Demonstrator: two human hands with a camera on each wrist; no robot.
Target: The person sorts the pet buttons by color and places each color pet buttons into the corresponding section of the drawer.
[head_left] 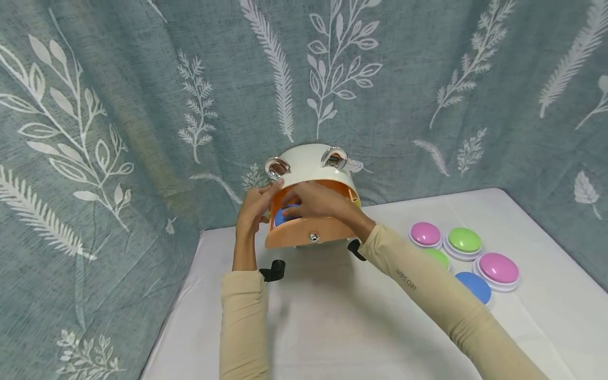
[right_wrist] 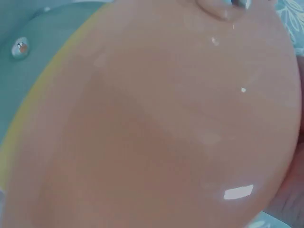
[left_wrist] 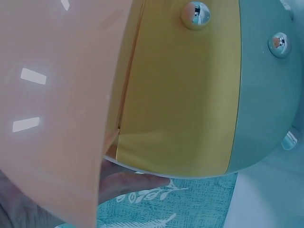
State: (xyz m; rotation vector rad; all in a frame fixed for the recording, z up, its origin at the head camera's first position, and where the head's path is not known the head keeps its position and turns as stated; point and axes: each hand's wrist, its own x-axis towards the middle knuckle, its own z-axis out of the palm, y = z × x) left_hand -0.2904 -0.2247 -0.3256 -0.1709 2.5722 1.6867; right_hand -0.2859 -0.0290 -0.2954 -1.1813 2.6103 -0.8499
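Observation:
A rounded box [head_left: 311,158] with a white shell and two chrome rings stands at the back of the table, its orange flap [head_left: 328,228] with a small chrome knob hanging down. My left hand [head_left: 254,206] touches the left rim of the opening; one finger [left_wrist: 135,182] lies nearly straight along the box's edge in the left wrist view. Inside the opening, my right hand [head_left: 315,199] holds a blue round push button [head_left: 282,217] with curled fingers. The flap covers most of the right wrist view and hides those fingers there.
On the right of the white table [head_left: 380,338] lie several dome-topped buttons, among them a pink one [head_left: 499,267], a green one [head_left: 464,240] and a blue one [head_left: 475,287]. Black feet [head_left: 274,270] stick out below the box. A patterned curtain [head_left: 404,105] hangs close behind.

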